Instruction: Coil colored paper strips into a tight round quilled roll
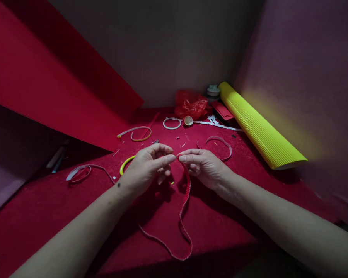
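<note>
A long, narrow red corrugated paper strip (188, 187) hangs from my fingertips, its tail curving over the red tabletop toward me. My right hand (204, 164) pinches the strip near its upper end between thumb and index finger. Close beside it, my left hand (152, 164) brings thumb and index fingertips to the same end, its other fingers loosely curled. The exact contact at that tip is small and hard to see. Behind my left wrist lies a yellow ring (127, 164), partly hidden.
Loose curled strips (80, 172) lie left, with a yellow-edged strip (145, 135) and a pale ring (172, 123) farther back. A yellow corrugated roll (261, 131) leans along the right wall. A red plastic bag (191, 104) sits behind; a large red sheet (60, 77) slants at left.
</note>
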Available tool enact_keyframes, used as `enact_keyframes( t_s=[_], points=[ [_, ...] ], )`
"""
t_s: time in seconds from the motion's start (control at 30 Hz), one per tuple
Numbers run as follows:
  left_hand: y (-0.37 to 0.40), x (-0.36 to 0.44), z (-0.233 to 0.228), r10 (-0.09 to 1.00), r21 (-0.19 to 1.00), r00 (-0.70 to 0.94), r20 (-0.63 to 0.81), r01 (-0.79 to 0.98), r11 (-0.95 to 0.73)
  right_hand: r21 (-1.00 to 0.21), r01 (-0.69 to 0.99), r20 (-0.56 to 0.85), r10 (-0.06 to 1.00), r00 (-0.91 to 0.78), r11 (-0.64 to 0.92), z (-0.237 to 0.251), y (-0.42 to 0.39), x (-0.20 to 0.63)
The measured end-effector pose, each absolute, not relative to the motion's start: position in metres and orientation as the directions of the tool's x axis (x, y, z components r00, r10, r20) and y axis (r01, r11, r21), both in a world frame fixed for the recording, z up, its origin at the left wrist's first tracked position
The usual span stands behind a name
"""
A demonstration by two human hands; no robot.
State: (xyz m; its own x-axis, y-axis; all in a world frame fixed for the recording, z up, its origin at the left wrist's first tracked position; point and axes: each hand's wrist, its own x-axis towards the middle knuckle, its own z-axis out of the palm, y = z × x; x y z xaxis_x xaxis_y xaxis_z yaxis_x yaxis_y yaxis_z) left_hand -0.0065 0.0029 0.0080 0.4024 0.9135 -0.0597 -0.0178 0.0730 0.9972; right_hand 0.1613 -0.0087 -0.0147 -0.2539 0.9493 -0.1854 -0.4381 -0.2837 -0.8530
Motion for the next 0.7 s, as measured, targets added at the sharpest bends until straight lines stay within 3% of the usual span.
enact_keyframes(
  t_s=[0.1, 0.23, 0.43, 0.7],
  points=[
    [0.005, -0.003, 0.005, 0.847, 0.927, 0.497, -0.188, -0.195, 0.321, -0.885, -0.420, -0.152, 0.977, -0.152, -0.203, -0.014, -0.011, 0.157],
    [0.007, 0.000, -0.001, 0.789, 0.836, 0.578, -0.209, -0.312, 0.451, -0.864, -0.483, -0.091, 0.987, -0.135, -0.145, -0.014, -0.015, 0.152],
    [0.005, 0.001, -0.006, 0.773, 0.790, 0.597, -0.216, -0.357, 0.497, -0.848, -0.511, -0.079, 0.987, -0.142, -0.141, -0.014, -0.016, 0.151],
    [-0.003, 0.005, 0.000, 0.816, 0.867, 0.548, -0.185, -0.299, 0.398, -0.804, -0.574, -0.077, 0.984, -0.158, -0.155, -0.012, -0.019, 0.149]
  ],
)
